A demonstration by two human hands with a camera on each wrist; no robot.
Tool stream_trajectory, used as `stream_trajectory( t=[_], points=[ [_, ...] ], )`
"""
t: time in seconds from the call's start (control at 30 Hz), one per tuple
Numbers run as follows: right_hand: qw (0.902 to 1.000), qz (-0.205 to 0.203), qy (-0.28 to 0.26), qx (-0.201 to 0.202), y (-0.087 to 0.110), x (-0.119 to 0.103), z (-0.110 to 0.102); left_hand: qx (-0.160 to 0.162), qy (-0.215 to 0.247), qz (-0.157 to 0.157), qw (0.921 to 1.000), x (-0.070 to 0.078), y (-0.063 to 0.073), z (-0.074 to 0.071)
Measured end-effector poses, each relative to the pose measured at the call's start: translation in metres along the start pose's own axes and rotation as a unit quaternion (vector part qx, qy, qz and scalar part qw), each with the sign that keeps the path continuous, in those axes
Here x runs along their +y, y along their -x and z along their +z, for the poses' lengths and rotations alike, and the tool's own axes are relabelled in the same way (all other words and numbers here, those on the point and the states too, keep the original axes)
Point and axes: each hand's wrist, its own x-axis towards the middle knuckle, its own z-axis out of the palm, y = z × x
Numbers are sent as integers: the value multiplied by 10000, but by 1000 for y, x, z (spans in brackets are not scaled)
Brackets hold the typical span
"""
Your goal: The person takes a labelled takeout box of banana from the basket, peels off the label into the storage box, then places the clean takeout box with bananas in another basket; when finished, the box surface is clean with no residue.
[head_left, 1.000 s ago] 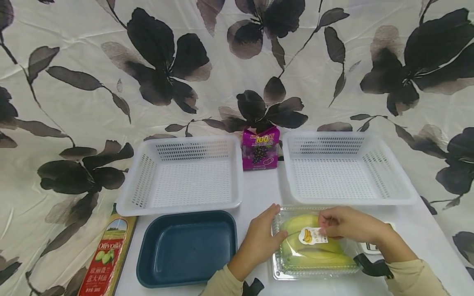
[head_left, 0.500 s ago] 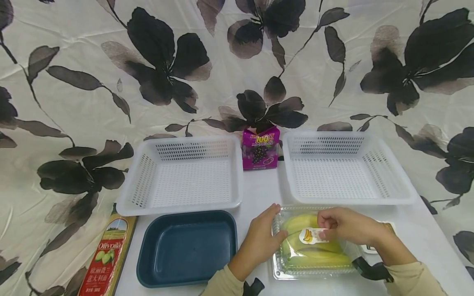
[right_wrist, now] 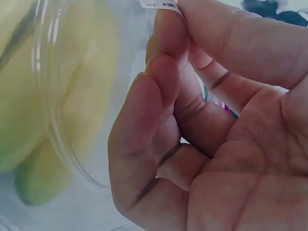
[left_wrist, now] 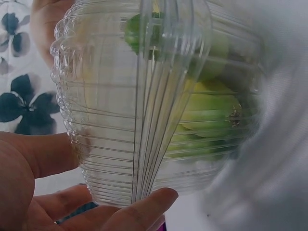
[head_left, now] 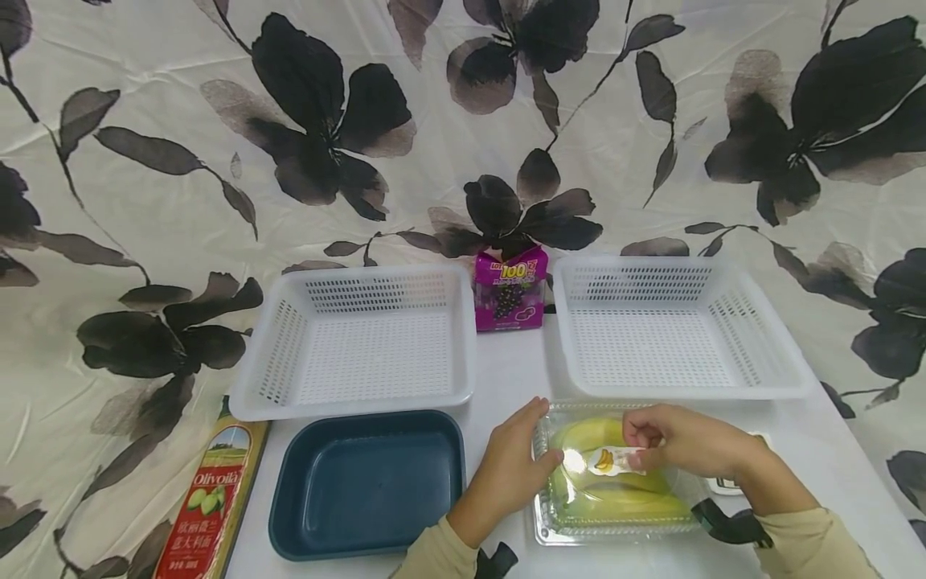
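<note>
A clear plastic clamshell box (head_left: 547, 524) of yellow-green bananas (head_left: 615, 508) lies on the table at front right, its lid closed. My left hand (head_left: 510, 466) holds the box's left side; in the left wrist view its thumb and fingers (left_wrist: 48, 156) span the ribbed corner. On the lid is a white sticker (head_left: 609, 461) with a banana picture. My right hand (head_left: 690, 442) pinches the sticker's right end between thumb and forefinger. Up close in the right wrist view, a printed edge of the sticker (right_wrist: 161, 5) shows at the fingertips, with the other fingers curled.
Two white perforated baskets (head_left: 352, 408) (head_left: 687, 392) stand behind, a purple candy bag (head_left: 510, 297) between them. A dark blue tray (head_left: 365, 482) sits left of the box, beside a red-labelled Olivoila package (head_left: 210, 498). A small white object (head_left: 723, 486) is partly hidden behind the right wrist.
The sticker looks narrower and more bent at my right fingertips, and a bright glare has appeared on the lid beside it. My left hand and the box stay put.
</note>
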Motion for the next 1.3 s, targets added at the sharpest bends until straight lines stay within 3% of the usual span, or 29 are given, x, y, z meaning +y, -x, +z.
stream_trajectory(
  t=[0.77,1.07,1.3],
  points=[
    [9980,-388,-404,-292,2,11,-6,-28,65,-33,10000,-1,-2,-2],
    [9898,-460,-1304,-330,9,25,-11,-31,95,-82,9999,-1,-1,0],
    [9934,-253,-1086,-254,10,14,-12,-26,49,-54,10000,-1,-1,-1]
  ],
)
